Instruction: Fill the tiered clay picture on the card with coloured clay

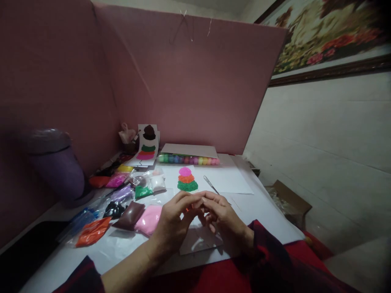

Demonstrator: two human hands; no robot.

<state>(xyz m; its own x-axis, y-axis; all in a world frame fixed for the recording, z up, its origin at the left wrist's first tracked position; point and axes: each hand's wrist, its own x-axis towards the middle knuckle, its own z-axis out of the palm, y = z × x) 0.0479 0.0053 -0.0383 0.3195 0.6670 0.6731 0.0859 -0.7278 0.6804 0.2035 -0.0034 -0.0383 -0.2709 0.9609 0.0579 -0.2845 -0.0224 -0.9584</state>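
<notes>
1. My left hand (175,215) and right hand (224,212) meet just above the tabletop (273,221), fingers bent and fingertips touching.
2. My grip is narrow in both hands; a small orange piece (185,210) shows between my left fingers and thumb. The fingers hide most of it, so I cannot tell whether I have it pinched, or by which hand.
3. Below my hands lies a white board (195,244), partly covered by them.
4. Just beyond my fingers is a clay picture (187,179) on white paper: a pink lump on top, orange in the middle, a wider green one at the bottom.
5. A metal tool (210,183) lies slantwise to the right of that picture, with a thin stick (236,205) nearer to my right hand.
6. Left of my left hand sit a pink bag (149,219), a brown bag (130,215) and, farther off, an orange bag (93,232).
7. At the back, a sheet with a taller stack of coloured shapes (148,146) leans upright, left of a row of coloured pots (189,159).
8. A purple cup (58,167) stands at far left.
</notes>
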